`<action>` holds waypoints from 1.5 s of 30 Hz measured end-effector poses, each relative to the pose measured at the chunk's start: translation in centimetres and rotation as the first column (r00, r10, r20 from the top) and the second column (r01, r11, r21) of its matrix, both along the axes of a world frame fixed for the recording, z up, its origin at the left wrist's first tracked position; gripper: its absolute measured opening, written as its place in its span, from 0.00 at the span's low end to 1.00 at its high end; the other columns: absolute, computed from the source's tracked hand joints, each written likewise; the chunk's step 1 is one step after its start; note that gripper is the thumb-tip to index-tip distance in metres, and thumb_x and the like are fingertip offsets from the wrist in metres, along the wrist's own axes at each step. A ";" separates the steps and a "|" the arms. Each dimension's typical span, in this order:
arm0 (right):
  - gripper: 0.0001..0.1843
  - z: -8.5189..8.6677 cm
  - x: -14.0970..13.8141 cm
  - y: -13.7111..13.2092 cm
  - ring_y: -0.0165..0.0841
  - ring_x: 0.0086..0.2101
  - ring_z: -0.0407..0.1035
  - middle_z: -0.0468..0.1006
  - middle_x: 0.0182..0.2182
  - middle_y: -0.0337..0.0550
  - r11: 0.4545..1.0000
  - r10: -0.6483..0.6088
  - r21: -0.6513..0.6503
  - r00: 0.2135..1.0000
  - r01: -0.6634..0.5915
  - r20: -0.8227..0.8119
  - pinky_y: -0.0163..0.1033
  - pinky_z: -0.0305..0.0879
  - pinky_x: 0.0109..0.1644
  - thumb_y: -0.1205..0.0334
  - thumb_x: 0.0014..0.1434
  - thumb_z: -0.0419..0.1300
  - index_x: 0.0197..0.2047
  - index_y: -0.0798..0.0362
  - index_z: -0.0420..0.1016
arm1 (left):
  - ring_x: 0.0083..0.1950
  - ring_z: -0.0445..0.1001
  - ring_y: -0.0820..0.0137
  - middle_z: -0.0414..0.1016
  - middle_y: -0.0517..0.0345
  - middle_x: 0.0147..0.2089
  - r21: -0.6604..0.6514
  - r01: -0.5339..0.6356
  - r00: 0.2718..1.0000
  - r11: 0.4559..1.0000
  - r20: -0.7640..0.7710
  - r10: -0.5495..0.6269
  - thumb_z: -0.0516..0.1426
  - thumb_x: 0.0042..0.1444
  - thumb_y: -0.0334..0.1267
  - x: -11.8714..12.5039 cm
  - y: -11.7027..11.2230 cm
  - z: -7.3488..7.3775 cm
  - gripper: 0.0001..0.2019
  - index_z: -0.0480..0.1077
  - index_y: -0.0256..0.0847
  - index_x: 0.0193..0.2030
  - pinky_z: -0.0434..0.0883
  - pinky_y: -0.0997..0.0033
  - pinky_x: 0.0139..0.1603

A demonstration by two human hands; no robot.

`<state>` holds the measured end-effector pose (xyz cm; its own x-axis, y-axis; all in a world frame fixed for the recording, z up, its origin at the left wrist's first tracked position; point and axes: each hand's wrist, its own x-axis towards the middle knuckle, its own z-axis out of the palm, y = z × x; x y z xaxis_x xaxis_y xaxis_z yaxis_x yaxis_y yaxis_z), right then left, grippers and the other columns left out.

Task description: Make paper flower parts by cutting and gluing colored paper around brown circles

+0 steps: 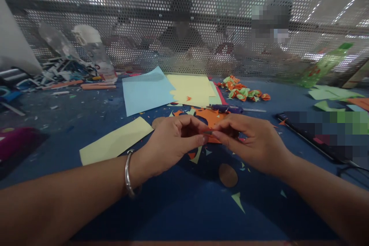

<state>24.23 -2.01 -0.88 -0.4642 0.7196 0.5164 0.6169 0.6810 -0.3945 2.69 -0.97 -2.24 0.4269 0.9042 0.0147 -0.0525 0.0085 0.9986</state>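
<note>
My left hand (170, 142), with a silver bangle at its wrist, and my right hand (255, 142) meet over the middle of the table. Both pinch a small thin dark piece (208, 132) between thumb and fingers; its kind is too small to make out. Below and behind the fingertips lies a cut orange paper sheet (210, 116), partly hidden by my hands. A brown round disc (228, 175) rests nearer to me. Just beyond my hands is a purple-handled tool (226, 108) with a slim shaft.
Blue paper (147, 92), yellow paper (191, 88) and a pale strip (115, 142) lie about. Orange-green paper twists (243, 93) are heaped behind. A phone-like device (311, 138) and green bottle (323, 65) stand right; a white-capped bottle (99, 55) is left, before a perforated panel (138, 19).
</note>
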 end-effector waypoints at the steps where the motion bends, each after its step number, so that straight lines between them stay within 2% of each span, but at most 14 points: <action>1: 0.06 0.0 0.0 -0.1 0.26 0.26 0.70 0.80 0.29 0.37 1.000 0.004 -0.006 1.000 -0.004 0.004 0.32 0.63 0.29 0.63 0.66 0.61 0.37 0.51 0.79 | 0.38 0.75 0.73 0.77 0.58 0.37 0.040 -0.014 0.999 0.999 -0.031 0.015 0.67 0.54 0.35 0.0 0.1 0.0 0.08 0.74 0.36 0.38 0.69 0.71 0.42; 8: 0.10 0.6 -0.2 -0.2 0.24 0.25 0.70 0.78 0.26 0.34 0.997 0.023 -0.067 1.000 -0.024 -0.014 0.30 0.64 0.31 0.62 0.69 0.58 0.36 0.52 0.79 | 0.35 0.71 0.71 0.76 0.58 0.35 0.182 -0.064 0.969 0.981 -0.222 0.104 0.65 0.55 0.42 -0.2 0.2 0.4 0.09 0.75 0.37 0.37 0.68 0.68 0.37; 15: 0.09 0.8 -0.1 -0.1 0.23 0.24 0.68 0.77 0.25 0.33 0.994 0.037 -0.107 0.999 -0.037 -0.007 0.30 0.63 0.30 0.63 0.67 0.60 0.35 0.51 0.79 | 0.34 0.72 0.71 0.77 0.58 0.35 0.221 -0.018 0.972 0.975 -0.223 0.069 0.63 0.57 0.40 -0.3 0.2 0.2 0.08 0.74 0.38 0.37 0.69 0.69 0.37; 21: 0.11 0.6 0.0 0.0 0.24 0.22 0.66 0.75 0.25 0.34 0.981 0.007 -0.196 1.000 -0.005 0.007 0.33 0.62 0.28 0.60 0.68 0.59 0.34 0.51 0.77 | 0.33 0.72 0.72 0.77 0.59 0.33 0.190 0.004 0.975 0.982 -0.219 0.038 0.65 0.55 0.41 -0.3 -0.1 0.8 0.08 0.75 0.39 0.36 0.68 0.70 0.35; 27: 0.11 0.6 -0.1 -0.2 0.24 0.23 0.66 0.74 0.24 0.33 0.981 0.005 -0.192 1.000 -0.006 -0.008 0.33 0.61 0.28 0.60 0.68 0.59 0.33 0.51 0.75 | 0.33 0.72 0.71 0.77 0.58 0.34 0.216 -0.002 0.973 0.976 -0.224 0.051 0.65 0.56 0.42 -0.4 -0.1 0.7 0.09 0.75 0.38 0.38 0.69 0.70 0.35; 30: 0.10 0.4 -0.2 -0.1 0.25 0.24 0.66 0.74 0.24 0.34 0.992 -0.019 -0.123 1.000 0.018 -0.002 0.33 0.61 0.28 0.61 0.68 0.59 0.33 0.51 0.75 | 0.34 0.72 0.73 0.77 0.59 0.34 0.220 -0.035 0.977 0.975 -0.197 0.079 0.65 0.56 0.41 -0.3 0.1 0.5 0.09 0.75 0.38 0.39 0.69 0.71 0.35; 35: 0.08 0.2 -0.3 -0.3 0.27 0.25 0.67 0.76 0.27 0.37 0.994 -0.043 0.103 0.999 0.040 0.025 0.35 0.62 0.30 0.64 0.67 0.59 0.36 0.52 0.76 | 0.34 0.74 0.76 0.76 0.60 0.33 0.012 -0.119 0.991 0.993 -0.066 0.120 0.63 0.60 0.42 0.1 0.0 0.6 0.10 0.73 0.37 0.37 0.71 0.74 0.38; 40: 0.06 0.1 -0.1 -0.5 0.30 0.30 0.73 0.80 0.30 0.40 0.970 -0.013 0.245 0.998 -0.003 0.065 0.37 0.67 0.35 0.66 0.67 0.59 0.38 0.51 0.75 | 0.31 0.76 0.74 0.78 0.58 0.31 -0.185 -0.092 0.995 0.978 0.019 0.098 0.63 0.61 0.43 0.3 -0.2 1.1 0.12 0.73 0.36 0.32 0.71 0.74 0.34; 45: 0.05 0.0 -0.1 -0.4 0.30 0.31 0.76 0.82 0.31 0.41 0.950 -0.024 0.313 0.992 -0.016 0.126 0.35 0.68 0.35 0.67 0.67 0.60 0.39 0.53 0.76 | 0.34 0.79 0.73 0.82 0.55 0.34 -0.234 -0.079 0.992 0.969 0.076 0.099 0.66 0.58 0.44 0.2 -0.3 1.1 0.12 0.76 0.36 0.32 0.74 0.74 0.37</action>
